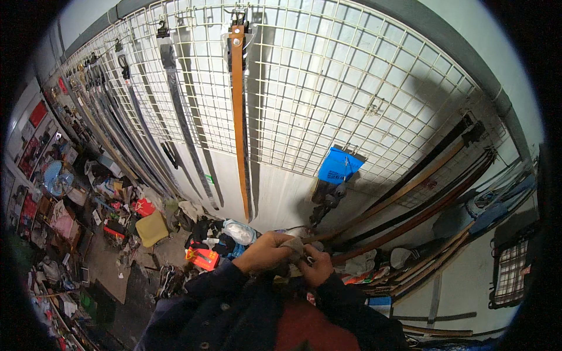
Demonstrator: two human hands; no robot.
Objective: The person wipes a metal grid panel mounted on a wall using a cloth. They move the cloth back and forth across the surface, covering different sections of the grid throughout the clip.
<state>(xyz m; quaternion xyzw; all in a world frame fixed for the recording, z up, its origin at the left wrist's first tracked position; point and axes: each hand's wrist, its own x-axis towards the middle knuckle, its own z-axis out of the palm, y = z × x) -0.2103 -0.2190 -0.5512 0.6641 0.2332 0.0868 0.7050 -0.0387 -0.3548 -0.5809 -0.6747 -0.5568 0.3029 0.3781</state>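
Note:
My left hand (263, 253) and my right hand (316, 264) meet at the lower middle, fingers closed on a small grey-beige item (294, 247), whose exact kind I cannot make out. Above them, a tan leather belt (239, 128) hangs from the wire grid. To the upper right of my hands hangs a bright blue flat item (338, 165) with dark objects beneath it.
Wire grid panels (298, 70) cover the wall, with several belts hanging left and right. A cluttered floor at the left holds a yellow cushion (151, 228), an orange package (202, 257) and a blue fan (57, 175). A checked bag (509, 269) hangs at the right.

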